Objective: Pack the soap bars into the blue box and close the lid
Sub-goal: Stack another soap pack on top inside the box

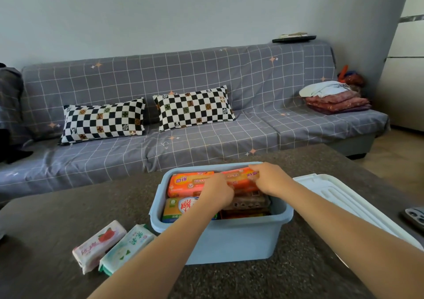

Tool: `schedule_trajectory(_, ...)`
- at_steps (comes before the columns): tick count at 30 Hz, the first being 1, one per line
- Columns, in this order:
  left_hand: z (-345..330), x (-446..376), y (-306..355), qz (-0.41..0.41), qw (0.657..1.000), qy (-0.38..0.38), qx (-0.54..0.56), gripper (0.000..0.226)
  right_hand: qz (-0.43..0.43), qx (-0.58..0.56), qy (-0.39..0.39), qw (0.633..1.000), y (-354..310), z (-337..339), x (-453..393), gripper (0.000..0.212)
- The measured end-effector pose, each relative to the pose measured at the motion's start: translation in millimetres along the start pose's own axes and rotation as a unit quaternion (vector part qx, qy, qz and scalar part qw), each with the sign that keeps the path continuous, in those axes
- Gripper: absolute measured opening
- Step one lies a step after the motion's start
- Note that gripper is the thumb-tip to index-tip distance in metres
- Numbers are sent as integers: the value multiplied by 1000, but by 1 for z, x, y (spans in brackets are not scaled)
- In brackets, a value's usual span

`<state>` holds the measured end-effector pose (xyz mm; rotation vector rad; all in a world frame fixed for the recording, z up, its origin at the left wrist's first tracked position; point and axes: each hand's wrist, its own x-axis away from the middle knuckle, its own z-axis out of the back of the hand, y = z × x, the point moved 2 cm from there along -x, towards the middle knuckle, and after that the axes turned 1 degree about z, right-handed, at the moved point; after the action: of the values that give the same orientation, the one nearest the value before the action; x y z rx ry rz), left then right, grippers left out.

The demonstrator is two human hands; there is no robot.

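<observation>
Right now we have both hands inside the blue box [220,236], which sits open on the dark desk [57,218]. Our left hand [216,192] is curled with its fingers pressing down among the packs near the middle of the box. Our right hand [269,178] has its fingers bent over the far orange soap pack [190,182], gripping its right end. That pack lies with its long axis running left to right along the far wall of the box, and both hands bear on its right half. Nearer to us in the box sit a yellow-and-white soap pack [181,208] on the left and a dark pack [247,203] on the right, partly hidden by our hands.

2 soap bars remain outside: a pink-wrapped bar [98,244] and a green-and-white bar [127,248], side by side on the desk, just left of the box's near left corner. Their long axes slant from near left to far right. They lie below and left of our hands, so we judge the left hand the nearer one for fetching them. The white lid [339,197] rests on the desk to the right of the box, close to our right forearm, not yet fitted.
</observation>
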<state>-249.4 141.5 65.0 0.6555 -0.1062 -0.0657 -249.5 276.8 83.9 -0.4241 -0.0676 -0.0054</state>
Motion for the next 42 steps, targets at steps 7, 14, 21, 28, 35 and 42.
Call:
schedule_trajectory(7,3,6,-3,-34,996,86,15,21,59,38,53,996,18,17,3,48)
schedule_trajectory(14,14,-3,-5,-39,990,108,-79,23,42,86,74,993,32,-2,-1,49)
schedule_trajectory(21,17,-12,-15,-90,984,96,-121,29,83,103,112,985,39,-6,-5,47)
schedule_trajectory(28,14,-14,-10,-123,978,68,-157,33,37,79,92,992,36,-12,-6,45)
schedule_trajectory(35,8,-16,-9,-138,956,44,-256,38,32,82,103,991,32,-15,-4,43)
schedule_trajectory(42,8,-10,-10,-144,939,11,-312,44,28,76,78,994,34,-18,3,47)
